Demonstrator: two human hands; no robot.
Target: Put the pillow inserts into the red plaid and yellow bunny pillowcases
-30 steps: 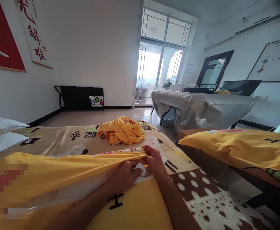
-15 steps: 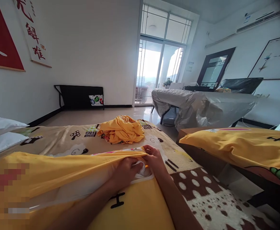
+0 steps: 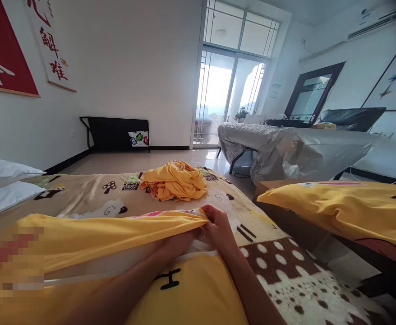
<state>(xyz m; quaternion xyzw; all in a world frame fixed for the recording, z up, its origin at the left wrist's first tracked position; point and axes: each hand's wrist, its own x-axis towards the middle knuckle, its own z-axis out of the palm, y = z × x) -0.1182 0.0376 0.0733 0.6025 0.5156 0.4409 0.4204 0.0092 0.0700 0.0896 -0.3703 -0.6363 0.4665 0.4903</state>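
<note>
A yellow pillowcase (image 3: 117,229) with printed black letters lies across the bed in front of me. Through its long side opening the white pillow (image 3: 117,262) shows. At the far right corner of the opening, my right hand (image 3: 218,225) pinches the pillowcase's edge, thumb and fingers pressed together. My left hand (image 3: 181,243) reaches under the upper flap towards that same corner, beside the right hand. Its fingers are hidden by the fabric, so I cannot make out whether they grip anything.
A crumpled yellow cloth (image 3: 175,181) rests on the patterned blanket (image 3: 93,192). White pillows (image 3: 8,198) lie at the left. On the right, another yellow-covered pillow (image 3: 340,207) sits on a cardboard box (image 3: 269,184). Beyond stands a plastic-covered table (image 3: 299,149).
My left hand has pushed deeper under the flap, and its fingers have gone out of sight. The white fabric at the corner is now more covered. My right hand keeps its pinch.
</note>
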